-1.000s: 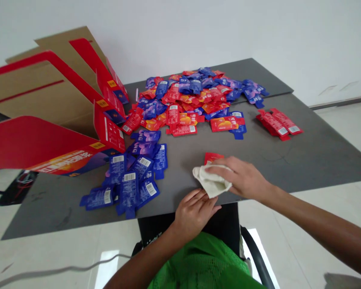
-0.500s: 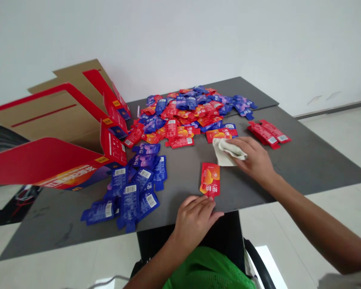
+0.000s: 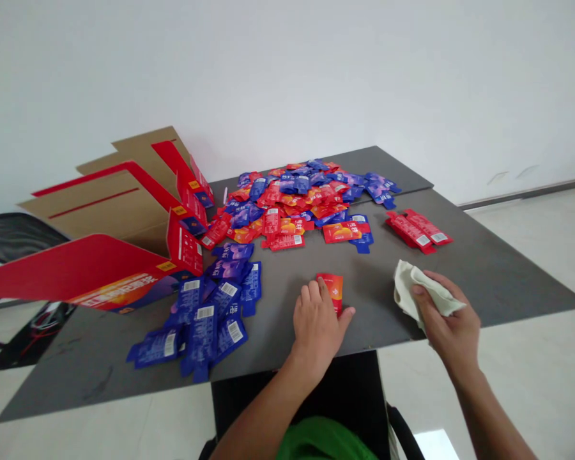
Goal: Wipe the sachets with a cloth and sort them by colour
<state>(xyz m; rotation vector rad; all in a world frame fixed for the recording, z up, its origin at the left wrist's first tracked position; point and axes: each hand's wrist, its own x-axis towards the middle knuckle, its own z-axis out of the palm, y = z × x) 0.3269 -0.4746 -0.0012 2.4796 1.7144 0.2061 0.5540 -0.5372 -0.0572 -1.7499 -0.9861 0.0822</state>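
Note:
My left hand [image 3: 317,324] lies over the lower left part of a red pouch [image 3: 336,291] on the grey table [image 3: 278,300]. Its fingers are close together and the thumb sticks out to the right, with the pouch partly hidden beneath. Further right, my right hand [image 3: 453,319] pinches a folded white cloth [image 3: 424,291] above the table's front edge. Two red pouches [image 3: 419,230] lie side by side beyond the cloth. A cluster of blue pouches [image 3: 206,326] rests to the left of my left hand.
Open red cartons [image 3: 184,243] stand on the left side of the table. A large mixed heap of red and blue pouches [image 3: 292,191] lies towards the wall. Behind the left table edge is a black mesh chair [image 3: 19,236].
My right hand has moved right and nearer with the cloth, away from the red pouch. My left hand has slid forward from the pouch's near end onto its body. The view has tilted slightly.

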